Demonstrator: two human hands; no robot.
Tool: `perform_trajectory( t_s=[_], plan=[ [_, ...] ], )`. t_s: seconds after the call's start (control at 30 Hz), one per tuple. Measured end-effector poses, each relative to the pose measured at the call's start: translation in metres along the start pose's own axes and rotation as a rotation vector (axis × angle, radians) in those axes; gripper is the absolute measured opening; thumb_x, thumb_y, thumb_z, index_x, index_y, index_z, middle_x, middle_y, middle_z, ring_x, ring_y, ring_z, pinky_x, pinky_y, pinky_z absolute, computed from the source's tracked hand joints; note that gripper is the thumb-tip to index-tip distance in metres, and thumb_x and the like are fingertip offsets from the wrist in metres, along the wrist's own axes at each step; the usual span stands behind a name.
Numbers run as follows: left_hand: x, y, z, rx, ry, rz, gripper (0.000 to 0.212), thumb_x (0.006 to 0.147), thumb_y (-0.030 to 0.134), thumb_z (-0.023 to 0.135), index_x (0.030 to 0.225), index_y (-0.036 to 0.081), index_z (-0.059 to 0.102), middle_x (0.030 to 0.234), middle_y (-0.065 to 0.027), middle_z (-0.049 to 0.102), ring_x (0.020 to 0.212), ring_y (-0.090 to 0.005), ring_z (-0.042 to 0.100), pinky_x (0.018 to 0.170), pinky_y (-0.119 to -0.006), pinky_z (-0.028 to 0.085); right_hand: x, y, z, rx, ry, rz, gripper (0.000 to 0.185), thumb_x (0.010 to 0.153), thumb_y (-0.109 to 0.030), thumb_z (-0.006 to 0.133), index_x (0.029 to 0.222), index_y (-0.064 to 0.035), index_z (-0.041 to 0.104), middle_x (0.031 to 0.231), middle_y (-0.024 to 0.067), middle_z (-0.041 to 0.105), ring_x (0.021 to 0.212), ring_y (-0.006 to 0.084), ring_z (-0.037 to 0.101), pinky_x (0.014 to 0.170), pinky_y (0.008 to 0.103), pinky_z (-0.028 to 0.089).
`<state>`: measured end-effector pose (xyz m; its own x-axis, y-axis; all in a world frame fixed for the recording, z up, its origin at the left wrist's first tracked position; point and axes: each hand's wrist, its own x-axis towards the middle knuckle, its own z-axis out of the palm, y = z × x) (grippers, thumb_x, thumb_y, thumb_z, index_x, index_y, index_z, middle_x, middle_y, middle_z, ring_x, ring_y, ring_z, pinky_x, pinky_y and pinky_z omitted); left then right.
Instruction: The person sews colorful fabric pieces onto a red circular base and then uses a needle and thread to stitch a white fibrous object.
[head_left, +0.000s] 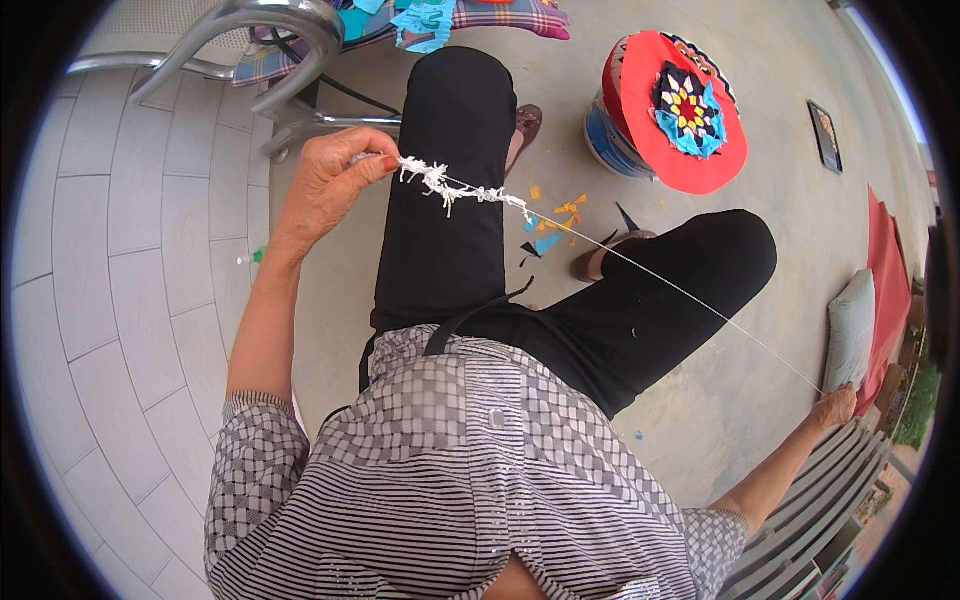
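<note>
My left hand (339, 184) pinches one end of a bunch of tangled white thread (442, 184) between thumb and forefinger. The knotty bunch hangs over my left thigh in black trousers (450, 255). From it a single white strand (660, 279) runs taut across my right leg. Far out to the right, my right hand (835, 407) is closed on the strand's other end; its fingertips are too small to make out. That hand is close to a grey cushion (851, 330) and a slatted bench (817, 480).
A bucket (611, 142) carries a round red cloth (641, 112) with a patchwork star (687, 110). Fabric scraps (562, 217) lie between my feet. A tablet or phone (825, 136) rests on the floor. At upper left stands a metal chair (225, 30) with a plaid cushion (502, 16).
</note>
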<state>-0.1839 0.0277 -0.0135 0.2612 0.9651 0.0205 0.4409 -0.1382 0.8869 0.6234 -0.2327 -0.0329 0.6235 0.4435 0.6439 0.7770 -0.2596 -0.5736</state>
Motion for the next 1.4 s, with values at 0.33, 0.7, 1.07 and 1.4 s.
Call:
perform_trajectory(
  t_s=[0.33, 0.7, 1.07, 1.4],
  plan=[
    [0.015, 0.017, 0.067, 0.562, -0.137, 0.675, 0.01, 0.073, 0.0, 0.06, 0.079, 0.005, 0.054, 0.078, -0.0041, 0.054, 0.073, -0.0228, 0.053, 0.065, -0.032, 0.044, -0.113, -0.114, 0.061, -0.602, -0.296, 0.082, 0.033, 0.094, -0.027, 0.039, 0.117, -0.0104, 0.055, 0.108, 0.0136, 0.063, 0.095, 0.0289, 0.061, 0.081, 0.0369, 0.046],
    [0.025, 0.041, 0.057, 0.728, 0.061, 0.808, 0.025, 0.063, 0.006, 0.071, 0.086, 0.009, 0.064, 0.099, 0.0001, 0.062, 0.092, -0.0224, 0.054, 0.081, -0.037, 0.038, -0.242, -0.434, 0.213, 0.403, -1.528, -0.36, 0.035, 0.082, -0.032, 0.065, 0.092, 0.0013, 0.059, 0.059, 0.0107, 0.053, 0.054, 0.0248, 0.054, 0.053, 0.0333, 0.043],
    [0.016, 0.057, 0.072, 0.559, -0.511, 0.459, 0.042, 0.075, 0.032, 0.07, 0.1, 0.001, 0.058, 0.089, -0.0082, 0.061, 0.074, -0.0275, 0.059, 0.066, -0.036, 0.047, -0.228, -0.412, 0.22, 1.481, -1.032, 0.955, 0.021, 0.093, -0.022, 0.053, 0.087, -0.003, 0.058, 0.056, -0.004, 0.043, 0.05, 0.0032, 0.042, 0.08, 0.0331, 0.053],
    [0.073, 0.045, 0.122, -0.656, -0.6, -0.367, 0.019, 0.09, 0.02, 0.059, 0.089, 0.002, 0.059, 0.072, -0.0028, 0.06, 0.054, -0.005, 0.051, 0.05, -0.018, 0.042, -0.22, -0.421, 0.233, 1.772, -0.687, 1.079, 0.02, 0.094, -0.021, 0.051, 0.087, -0.0027, 0.056, 0.051, -0.0026, 0.04, 0.045, 0.005, 0.036, 0.096, 0.0464, 0.044]
  ],
)
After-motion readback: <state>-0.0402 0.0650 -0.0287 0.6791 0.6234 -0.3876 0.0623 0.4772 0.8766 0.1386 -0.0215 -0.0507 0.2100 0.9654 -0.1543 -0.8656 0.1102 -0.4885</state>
